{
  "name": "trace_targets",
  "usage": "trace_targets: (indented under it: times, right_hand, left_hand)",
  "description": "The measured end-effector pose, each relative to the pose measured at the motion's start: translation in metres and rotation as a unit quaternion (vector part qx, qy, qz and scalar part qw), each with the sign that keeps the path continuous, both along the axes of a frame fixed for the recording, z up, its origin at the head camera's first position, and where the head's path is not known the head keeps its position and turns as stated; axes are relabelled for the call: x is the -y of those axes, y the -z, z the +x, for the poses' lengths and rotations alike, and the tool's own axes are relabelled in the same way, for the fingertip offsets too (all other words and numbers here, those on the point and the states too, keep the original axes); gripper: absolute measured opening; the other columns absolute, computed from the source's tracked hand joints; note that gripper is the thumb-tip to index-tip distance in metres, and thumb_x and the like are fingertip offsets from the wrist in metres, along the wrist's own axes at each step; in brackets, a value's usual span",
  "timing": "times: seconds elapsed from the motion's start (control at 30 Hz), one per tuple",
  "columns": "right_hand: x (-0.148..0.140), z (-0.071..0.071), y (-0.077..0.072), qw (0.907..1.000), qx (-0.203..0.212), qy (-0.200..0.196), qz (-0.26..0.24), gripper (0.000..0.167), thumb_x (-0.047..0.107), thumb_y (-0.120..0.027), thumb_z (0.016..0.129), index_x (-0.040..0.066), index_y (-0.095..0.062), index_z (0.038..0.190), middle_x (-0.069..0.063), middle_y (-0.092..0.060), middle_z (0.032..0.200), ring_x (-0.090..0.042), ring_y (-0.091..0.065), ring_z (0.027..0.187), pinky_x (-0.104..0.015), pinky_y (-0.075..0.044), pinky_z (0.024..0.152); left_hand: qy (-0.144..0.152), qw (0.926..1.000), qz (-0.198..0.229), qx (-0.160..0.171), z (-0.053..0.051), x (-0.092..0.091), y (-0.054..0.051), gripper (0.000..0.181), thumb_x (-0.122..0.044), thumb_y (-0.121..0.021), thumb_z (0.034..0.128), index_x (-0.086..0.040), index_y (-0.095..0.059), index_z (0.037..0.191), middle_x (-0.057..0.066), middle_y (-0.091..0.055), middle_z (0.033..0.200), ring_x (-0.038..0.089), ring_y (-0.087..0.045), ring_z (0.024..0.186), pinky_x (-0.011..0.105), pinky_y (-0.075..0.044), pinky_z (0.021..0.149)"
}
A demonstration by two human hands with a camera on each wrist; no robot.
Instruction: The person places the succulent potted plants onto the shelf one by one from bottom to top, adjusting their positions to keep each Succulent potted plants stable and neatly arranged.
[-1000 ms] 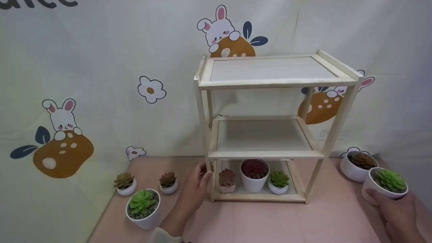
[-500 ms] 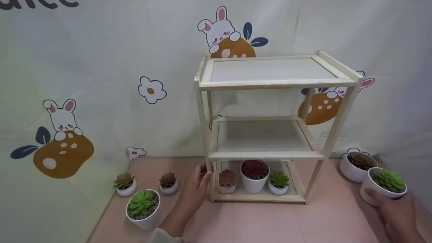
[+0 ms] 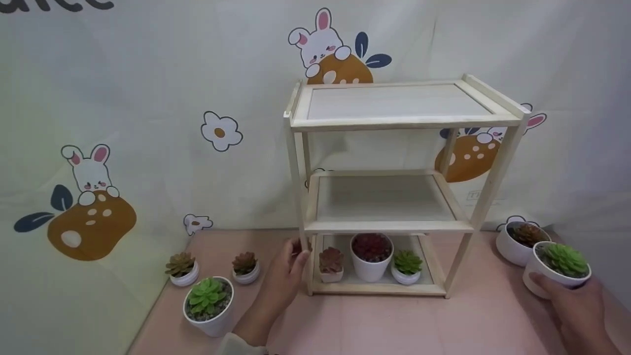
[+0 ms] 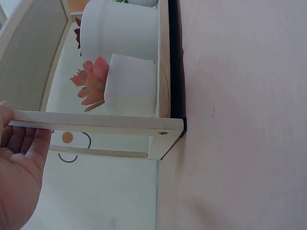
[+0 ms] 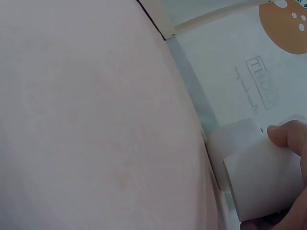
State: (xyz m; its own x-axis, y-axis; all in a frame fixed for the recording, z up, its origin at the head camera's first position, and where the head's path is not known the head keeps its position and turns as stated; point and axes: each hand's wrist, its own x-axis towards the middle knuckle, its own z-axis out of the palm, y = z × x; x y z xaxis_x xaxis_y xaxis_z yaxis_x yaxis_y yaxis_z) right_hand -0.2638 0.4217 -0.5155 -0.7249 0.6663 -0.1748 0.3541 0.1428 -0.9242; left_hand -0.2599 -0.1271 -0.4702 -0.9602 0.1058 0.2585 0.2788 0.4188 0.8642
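Observation:
My left hand (image 3: 286,268) grips the front left post (image 4: 100,122) of a pale wooden three-tier shelf (image 3: 389,226), thumb on one side and fingers curled behind. At the right, my right hand (image 3: 577,305) holds a white pot (image 3: 552,281) with a green succulent (image 3: 564,260). Its base appears slightly off the table in the right wrist view, where part of the hand (image 5: 292,143) is cut off by the frame edge. Close behind it stands a white pot with a brown succulent (image 3: 527,234). The bottom tier bears a pink succulent (image 3: 331,261), a dark red one (image 3: 372,246) and a small green one (image 3: 407,261).
Left of the shelf on the pink table (image 3: 374,325) stand a large potted green succulent (image 3: 207,296), a small brownish one (image 3: 181,266) and a small reddish one (image 3: 245,266). A cloth backdrop (image 3: 162,74) with printed rabbits hangs behind.
My right hand has shifted slightly left with the green succulent's pot. The left hand stays on the post, and the shelf and other plants keep their places.

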Motion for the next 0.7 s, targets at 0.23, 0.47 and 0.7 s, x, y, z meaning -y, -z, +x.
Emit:
trace_targets:
  times: [0.23,0.47,0.7]
  right_hand:
    - [0.004,0.001,-0.003,0.9997,-0.019,-0.013,-0.003,0.117,0.025,-0.087,0.085,0.019,-0.004,0.168,-0.008,-0.011,0.175,-0.022,-0.016,0.160,-0.039,-0.021,0.133]
    - [0.005,0.007,-0.006,0.9968,-0.068,-0.041,0.002,0.108,0.025,-0.090,0.083,0.022,-0.021,0.166,0.009,-0.039,0.159,-0.008,-0.035,0.146,-0.011,-0.030,0.119]
    - [0.010,0.008,-0.015,0.9964,-0.025,-0.054,0.061,0.108,0.035,-0.086,0.087,0.012,-0.017,0.167,-0.013,-0.030,0.168,-0.021,-0.032,0.151,-0.030,-0.027,0.129]
  left_hand:
    - [0.000,1.0000,0.004,0.002,0.000,0.000,0.000,0.053,-0.040,-0.048,0.1105,-0.006,-0.043,0.151,0.014,-0.058,0.144,0.031,-0.053,0.141,0.047,-0.045,0.118]
    - [0.007,0.9999,0.007,-0.006,0.000,0.001,0.001,0.048,-0.034,-0.048,0.1116,-0.005,-0.044,0.150,0.016,-0.057,0.144,0.032,-0.053,0.140,0.048,-0.045,0.118]
    - [0.000,1.0000,0.004,0.001,0.000,0.000,0.000,0.048,-0.035,-0.048,0.1114,-0.005,-0.044,0.150,0.015,-0.057,0.144,0.031,-0.053,0.140,0.048,-0.045,0.118]
